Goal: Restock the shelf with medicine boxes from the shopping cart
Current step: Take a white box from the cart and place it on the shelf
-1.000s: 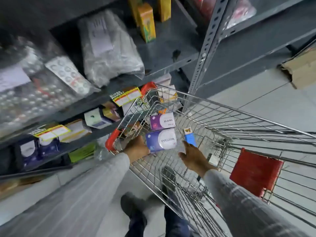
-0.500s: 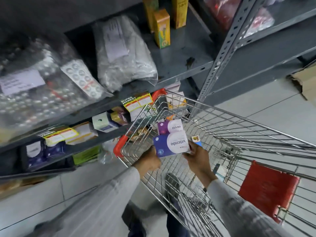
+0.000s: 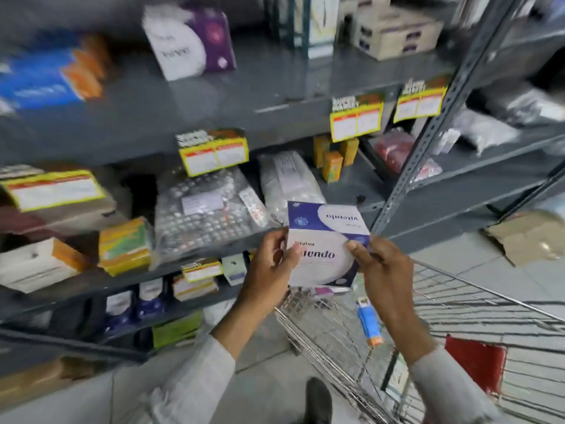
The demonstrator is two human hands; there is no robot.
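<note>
Both hands, left hand (image 3: 269,264) and right hand (image 3: 382,267), grip a purple-and-white medicine box (image 3: 324,243) reading "Vitendo" above the shopping cart (image 3: 458,301), near grey shelf (image 3: 214,96).

A grey metal shelf unit (image 3: 275,96) is filling the view from 9 to 2 o'clock. On its upper board a white-and-purple carton (image 3: 189,41) is standing at 12 o'clock, with a blurred blue-and-orange box (image 3: 46,78) lying toward 10. On the middle board, clear bags of silver blister strips (image 3: 201,218) are resting near the centre, a white wrapped bundle (image 3: 287,182) just beside them, and small yellow cartons (image 3: 332,166) are standing toward 1 o'clock. A yellow-green box (image 3: 125,246) is sitting at 9 o'clock.
</note>
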